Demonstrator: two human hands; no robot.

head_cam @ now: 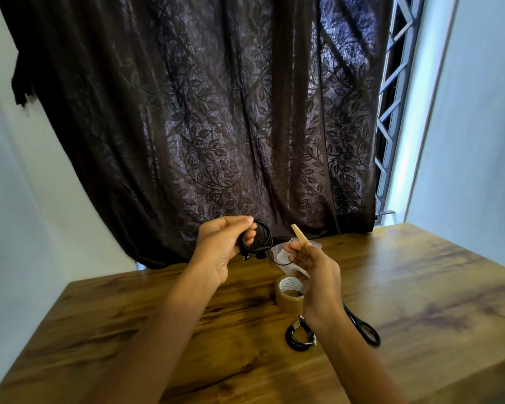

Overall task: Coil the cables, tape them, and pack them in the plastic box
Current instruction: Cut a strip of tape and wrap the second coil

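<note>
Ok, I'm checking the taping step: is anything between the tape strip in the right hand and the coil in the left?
Nothing visible does. The tape strip pinched by the right hand and the coiled cable in the left hand face each other across open air; the tape roll sits lower on the table.

Beyond the tape roll (286, 301), the right hand (318, 284) hides most of the plastic box (274, 249); right of the roll, the scissors (354, 317) blades lie hidden.
</note>
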